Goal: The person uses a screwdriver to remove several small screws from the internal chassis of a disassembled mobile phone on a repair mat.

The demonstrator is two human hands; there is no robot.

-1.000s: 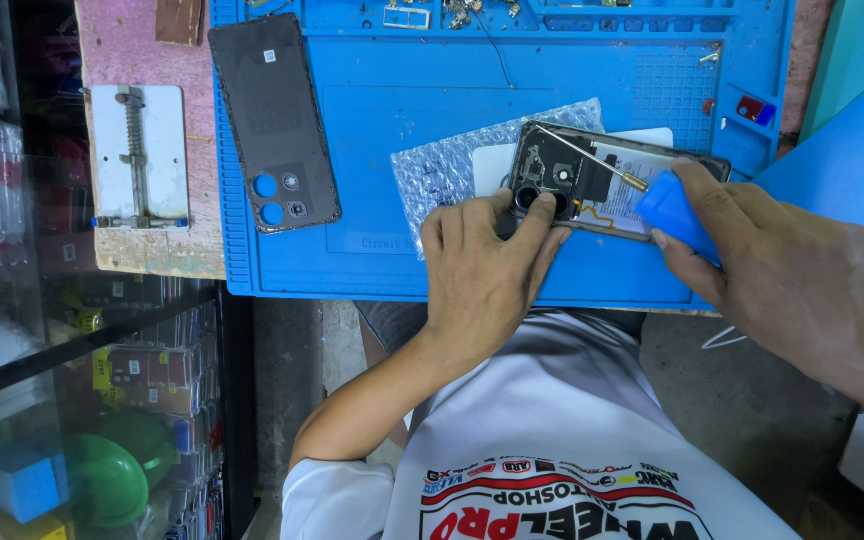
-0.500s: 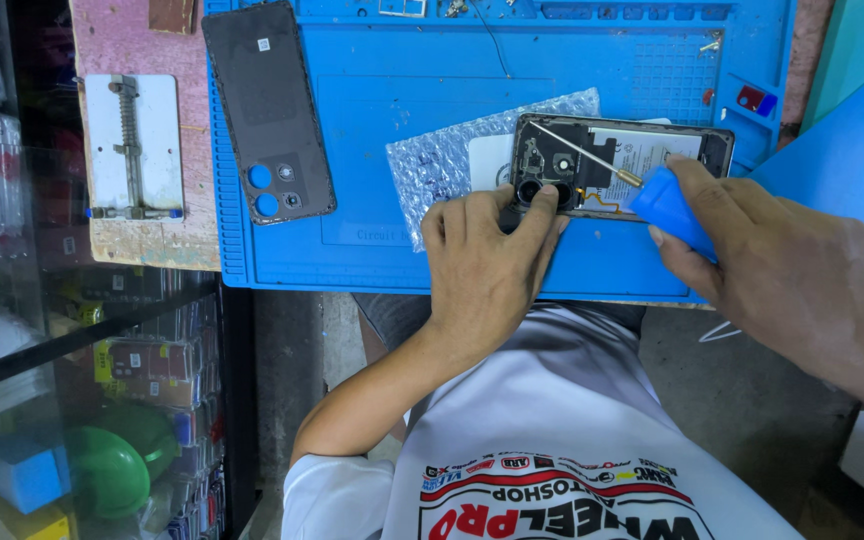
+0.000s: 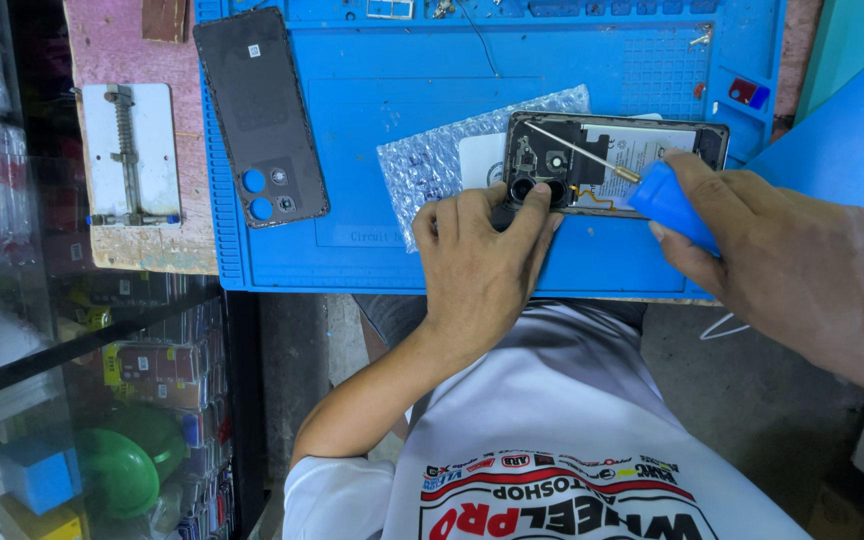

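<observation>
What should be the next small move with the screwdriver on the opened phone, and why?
Probably turn the screwdriver in place. Its tip sits on the opened phone near the camera module, the right hand holds the blue handle, and the left hand steadies the phone's lower edge.

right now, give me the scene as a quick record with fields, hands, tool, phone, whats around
left hand: left hand presses on the camera end of the opened phone
right hand: right hand grips the blue-handled screwdriver, shaft tip inside the phone
phone: back off, insides showing, lying partly on a bubble-wrap sheet
back cover: dark back cover lies apart at the mat's left end
surface: blue work mat
beside mat: metal holder jig on a white plate
</observation>
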